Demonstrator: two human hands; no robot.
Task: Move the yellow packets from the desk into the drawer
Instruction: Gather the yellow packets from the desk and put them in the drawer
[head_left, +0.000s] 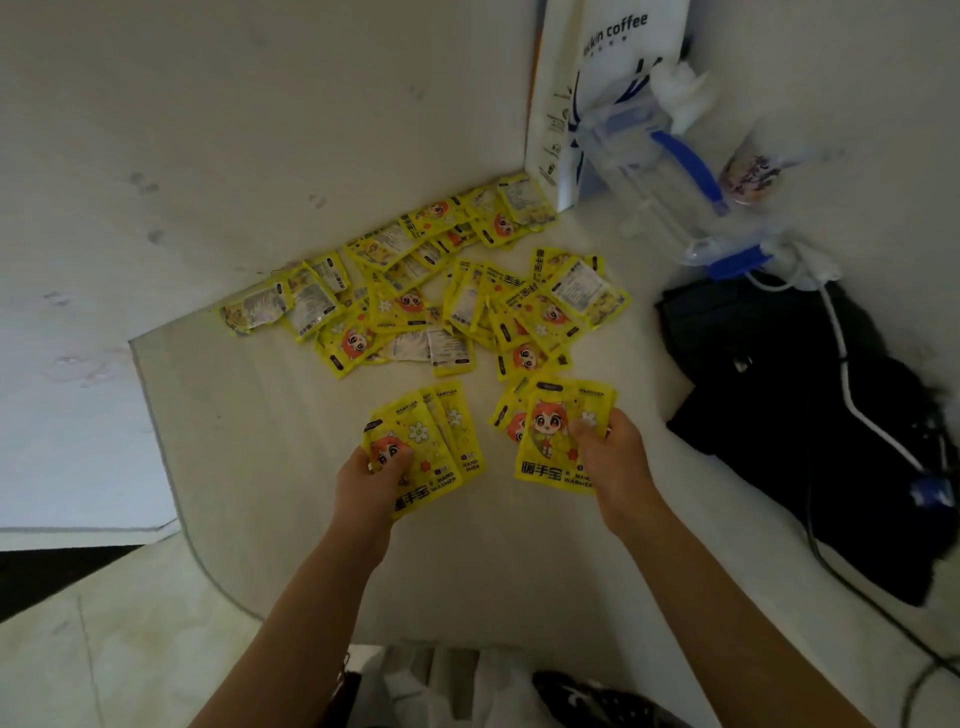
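While loose pile (426, 291) lies beyond, left hand (371, 480), right hand (615, 457) each grip packets.

Left grip (375, 478) and right grip (613, 457) both clenched

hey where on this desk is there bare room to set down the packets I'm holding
Bare desk lies left of your left hand, out to the desk's edge, and in the near strip between your forearms. The gap between your two hands is narrow. The back corner is crowded with the loose packets; right of your right hand lie black cloth and a white cable.
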